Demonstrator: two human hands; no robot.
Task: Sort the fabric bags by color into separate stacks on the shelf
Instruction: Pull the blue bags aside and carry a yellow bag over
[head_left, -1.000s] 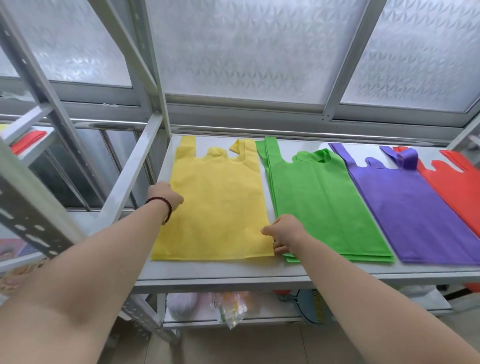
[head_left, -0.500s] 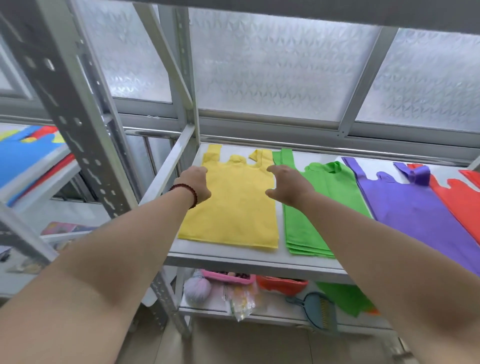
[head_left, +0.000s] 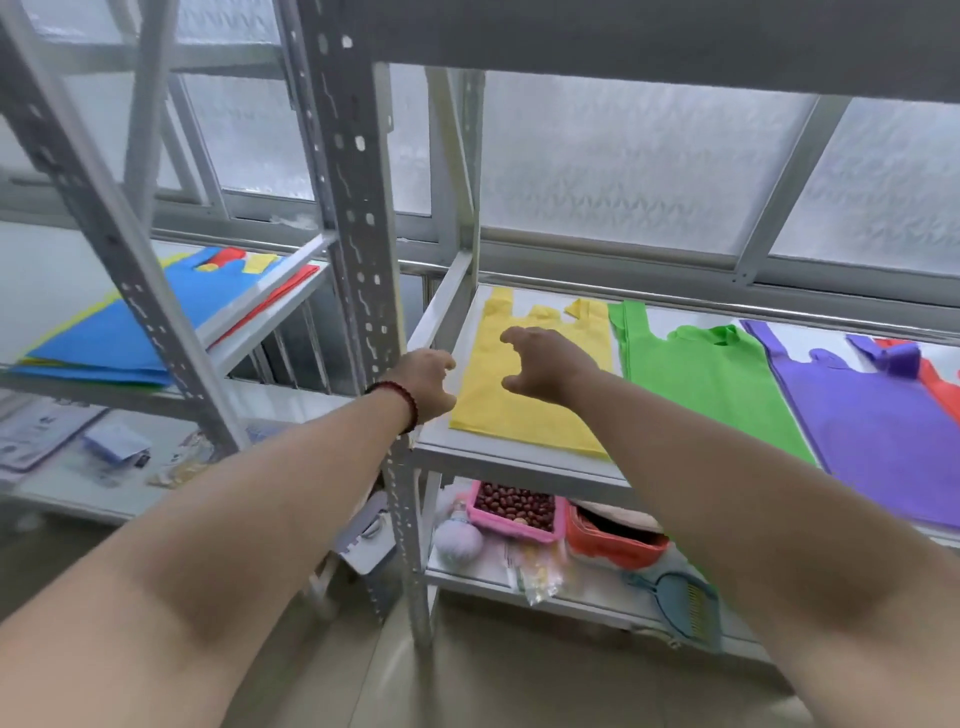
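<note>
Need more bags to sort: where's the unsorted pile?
Head view, left side: the mixed pile, blue on top, lies on the neighbouring rack's shelf, left of the yellow bag.

One view only here, a wide-angle camera on the head, looking forward and down along both outstretched forearms. It faces the frosted window (head_left: 623, 171), with the grey shelf (head_left: 514, 457) just beyond arm's reach, filling the middle and right. A perforated upright post (head_left: 353, 208) stands close, near centre. A second shelf (head_left: 260, 322) sits off to the left. Straight lines bow near the edges.
</note>
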